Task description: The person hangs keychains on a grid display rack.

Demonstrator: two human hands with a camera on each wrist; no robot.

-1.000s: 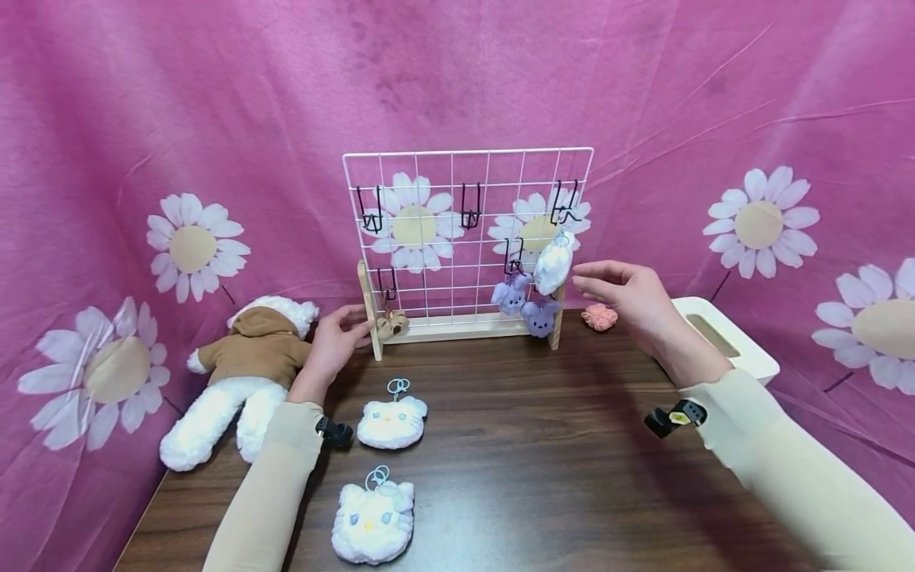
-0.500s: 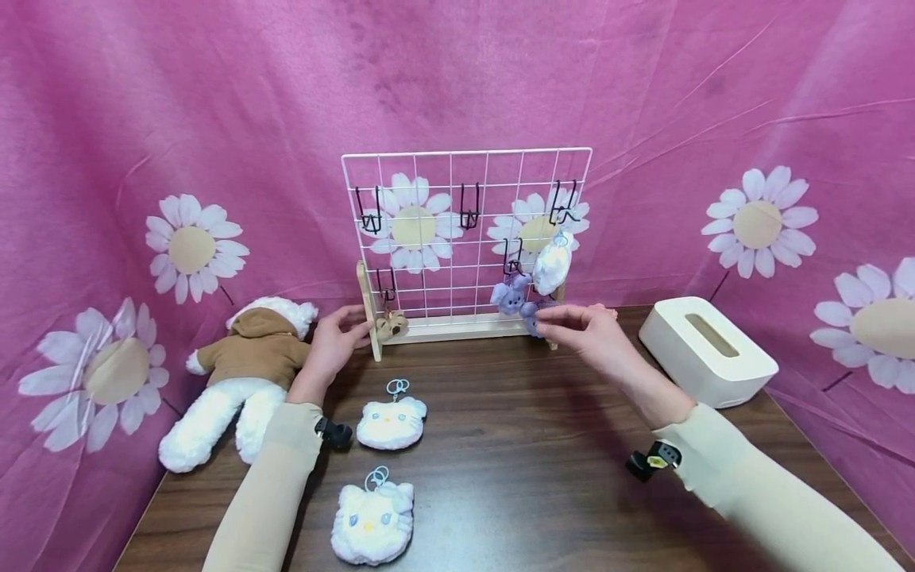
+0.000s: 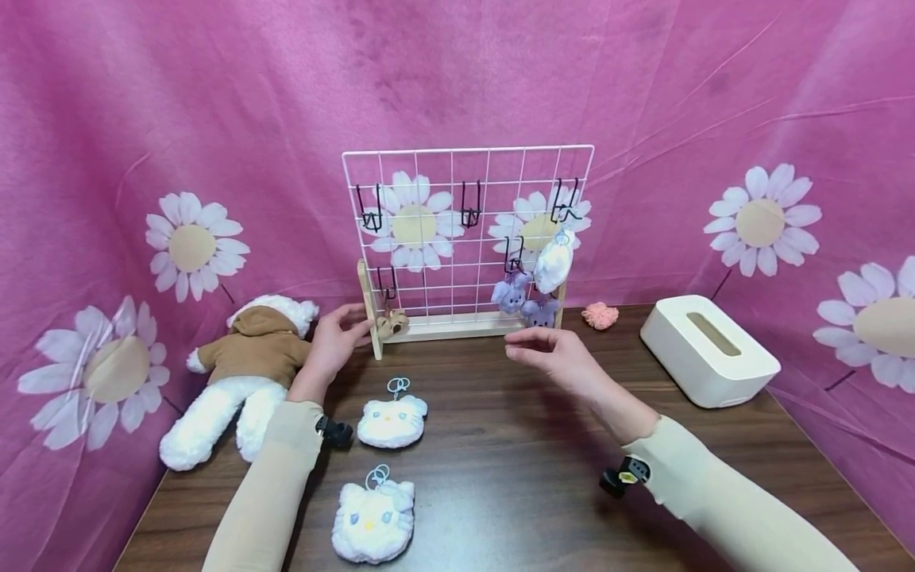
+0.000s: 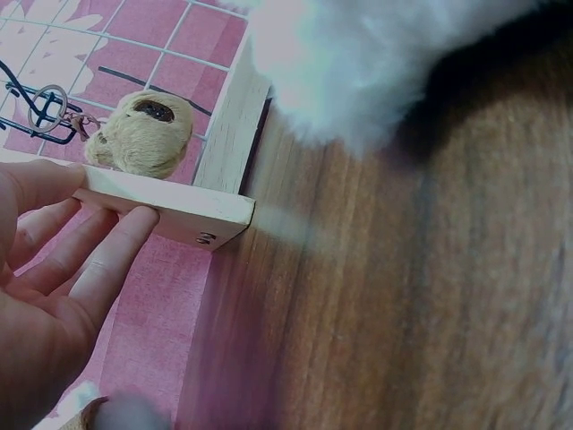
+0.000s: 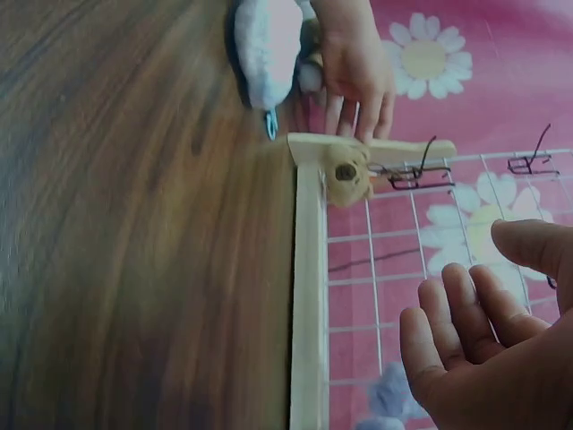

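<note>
My left hand (image 3: pixel 337 345) rests at the left wooden post of a white wire-grid rack (image 3: pixel 457 327), its fingertips (image 4: pixel 139 219) against the post's side. Just inside that post, a tan plush bear-head charm (image 4: pixel 148 134) hangs from a black hook. My right hand (image 3: pixel 554 357) is in front of the rack's lower right, holding nothing; its fingers (image 5: pixel 457 305) show loosely bent in the right wrist view. Two purple plush charms, one higher (image 3: pixel 511 294) and one lower (image 3: pixel 541 313), hang behind it. Above them a white plush charm (image 3: pixel 554 262) hangs sideways from a hook.
Two white cat-face plush keychains, one farther (image 3: pixel 390 423) and one nearer (image 3: pixel 373 524), lie on the wooden table (image 3: pixel 515 477). A white plush toy in a brown hoodie (image 3: pixel 257 349) lies left. A pink fuzzy clump (image 3: pixel 600 316) and a white tissue box (image 3: pixel 715 349) stand right.
My right hand has moved left and down, from beside the white hanging charm, past the lower purple charm, to below it. My left hand has stayed at the post.
</note>
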